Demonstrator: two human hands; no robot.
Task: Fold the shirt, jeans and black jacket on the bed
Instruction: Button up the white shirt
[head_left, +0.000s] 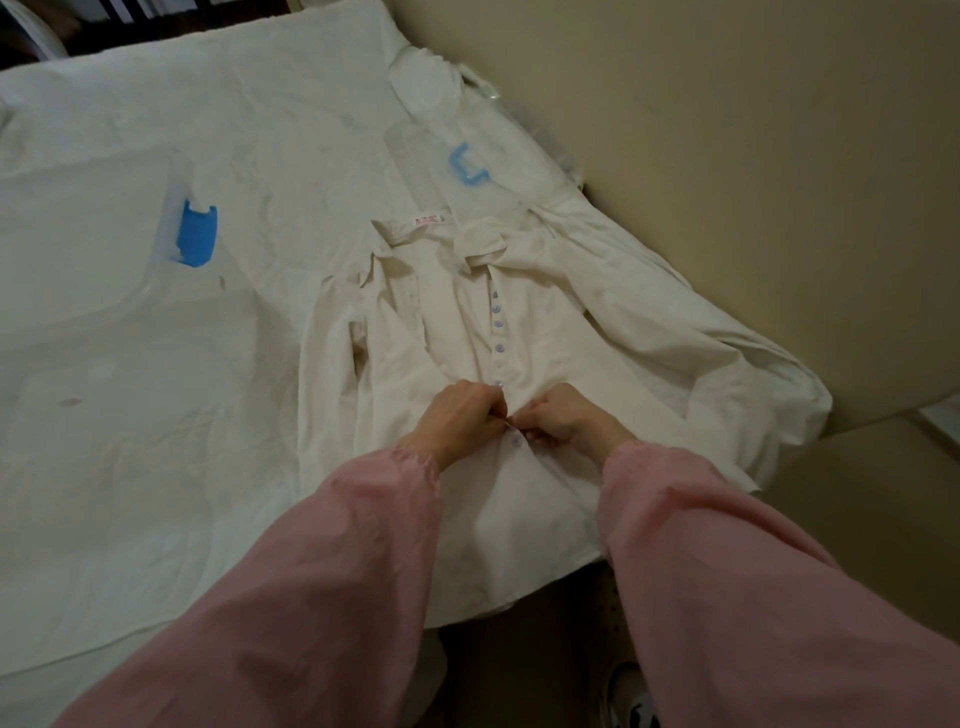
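Both hands, left hand and right hand, pinch the shirt placket near the bed's right edge; a slipped button could leave it gaping.

I've got both hands, left hand and right hand, pinching the shirt placket right by a button.

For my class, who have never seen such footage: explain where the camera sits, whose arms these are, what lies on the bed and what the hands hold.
No machine here: a person wears one camera on the head, so the pink-sleeved arms are their own. A cream shirt lies front-up on the white bed, collar farthest away. The left hand and right hand pinch the shirt's front edges by its row of pale buttons, apparently fastening one. Two blue marks show on the sheet.
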